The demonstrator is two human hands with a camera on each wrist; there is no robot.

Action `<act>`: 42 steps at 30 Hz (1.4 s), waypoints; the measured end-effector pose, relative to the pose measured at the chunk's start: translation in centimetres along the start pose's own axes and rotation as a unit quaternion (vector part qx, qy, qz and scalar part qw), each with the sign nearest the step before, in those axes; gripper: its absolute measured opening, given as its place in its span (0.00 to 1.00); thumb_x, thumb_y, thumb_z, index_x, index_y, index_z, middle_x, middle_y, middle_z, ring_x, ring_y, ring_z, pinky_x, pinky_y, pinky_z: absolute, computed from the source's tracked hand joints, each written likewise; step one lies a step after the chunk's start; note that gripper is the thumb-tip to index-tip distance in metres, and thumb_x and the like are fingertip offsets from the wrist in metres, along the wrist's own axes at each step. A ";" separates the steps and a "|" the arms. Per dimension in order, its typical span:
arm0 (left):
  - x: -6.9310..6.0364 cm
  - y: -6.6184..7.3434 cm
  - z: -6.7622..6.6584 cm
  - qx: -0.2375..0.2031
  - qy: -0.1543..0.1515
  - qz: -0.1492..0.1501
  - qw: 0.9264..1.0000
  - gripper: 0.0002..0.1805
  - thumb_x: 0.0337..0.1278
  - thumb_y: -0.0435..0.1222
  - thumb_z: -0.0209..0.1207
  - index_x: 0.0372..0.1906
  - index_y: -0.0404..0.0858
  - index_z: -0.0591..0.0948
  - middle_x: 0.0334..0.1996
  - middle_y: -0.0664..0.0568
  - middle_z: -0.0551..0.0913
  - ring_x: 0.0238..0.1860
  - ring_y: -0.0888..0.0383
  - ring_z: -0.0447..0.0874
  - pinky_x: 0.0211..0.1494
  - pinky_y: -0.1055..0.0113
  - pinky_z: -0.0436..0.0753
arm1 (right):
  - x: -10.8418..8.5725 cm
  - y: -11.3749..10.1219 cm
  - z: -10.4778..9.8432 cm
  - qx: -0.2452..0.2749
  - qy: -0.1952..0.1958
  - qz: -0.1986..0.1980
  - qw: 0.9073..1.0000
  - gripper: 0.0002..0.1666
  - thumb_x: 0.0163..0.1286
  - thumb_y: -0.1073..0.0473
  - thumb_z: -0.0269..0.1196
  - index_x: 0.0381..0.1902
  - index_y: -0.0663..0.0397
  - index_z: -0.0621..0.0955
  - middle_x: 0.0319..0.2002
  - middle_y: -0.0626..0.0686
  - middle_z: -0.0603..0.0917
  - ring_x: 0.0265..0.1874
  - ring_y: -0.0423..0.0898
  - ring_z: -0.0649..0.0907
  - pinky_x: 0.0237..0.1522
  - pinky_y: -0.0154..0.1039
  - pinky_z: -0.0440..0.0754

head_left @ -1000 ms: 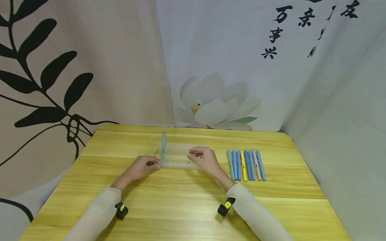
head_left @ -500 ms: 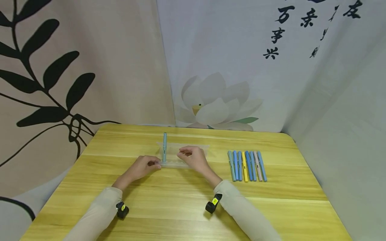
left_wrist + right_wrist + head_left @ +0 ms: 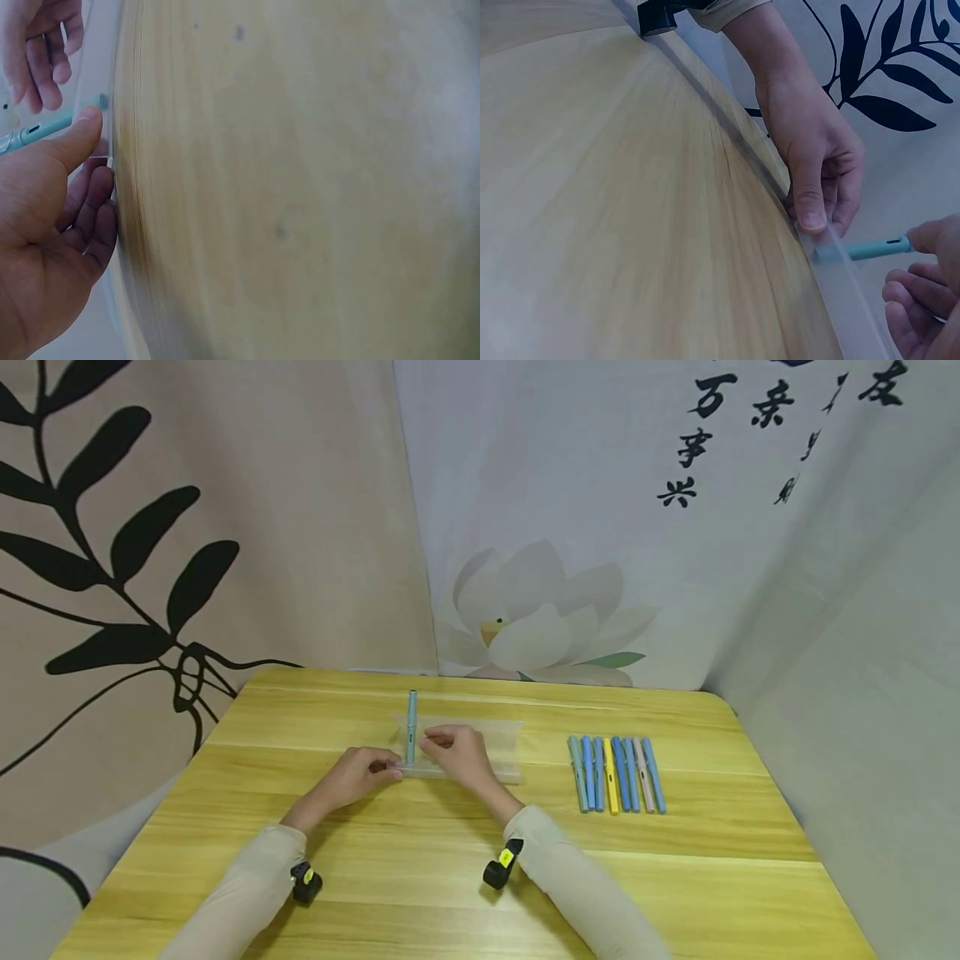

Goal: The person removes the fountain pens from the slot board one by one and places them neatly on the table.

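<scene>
A clear plastic pen rack [image 3: 502, 752] lies on the wooden table, with one teal pen [image 3: 411, 727] upright near its left end. My left hand [image 3: 358, 777] holds that end; in the left wrist view its thumb [image 3: 84, 135] lies on the clear strip and the other fingers curl below. My right hand [image 3: 461, 756] is over the rack, just right of the pen, fingers loosely bent and nothing seen in them. In the right wrist view a fingertip overlaps the pen [image 3: 866, 250]; whether it touches I cannot tell.
Right of the rack, several capped pens lie side by side in a row: blue ones, a greenish one, a yellow pen [image 3: 611, 774] and a pinkish-grey pen [image 3: 642, 774]. A printed curtain [image 3: 555, 527] hangs behind the table [image 3: 405, 877]. Each wrist carries a small black camera.
My right hand has moved left along the rack up to the upright pen, uncovering the rack's right end. The left hand keeps its hold on the left end.
</scene>
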State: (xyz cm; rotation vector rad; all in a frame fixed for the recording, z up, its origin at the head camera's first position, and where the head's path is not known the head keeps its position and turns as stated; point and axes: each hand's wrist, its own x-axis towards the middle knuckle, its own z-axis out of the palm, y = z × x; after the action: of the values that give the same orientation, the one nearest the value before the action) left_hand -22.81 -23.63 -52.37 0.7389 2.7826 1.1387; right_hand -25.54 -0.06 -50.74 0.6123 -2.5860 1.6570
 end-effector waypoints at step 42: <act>0.1 -0.1 0.0 -0.002 -0.011 -0.002 1.000 0.08 0.69 0.39 0.64 0.46 0.42 0.88 0.36 0.59 0.87 0.34 0.64 0.81 0.41 0.68 0.82 | 1.2 -0.9 2.0 0.014 0.019 0.019 1.000 0.09 0.72 0.57 0.68 0.44 0.55 0.89 0.38 0.48 0.91 0.36 0.39 0.88 0.37 0.32 0.84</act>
State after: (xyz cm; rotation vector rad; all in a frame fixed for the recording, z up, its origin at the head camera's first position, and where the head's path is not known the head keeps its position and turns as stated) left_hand -22.95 -23.62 -52.44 0.7403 2.7615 1.1287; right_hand -25.92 -2.52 -50.58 0.5297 -2.5678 1.7006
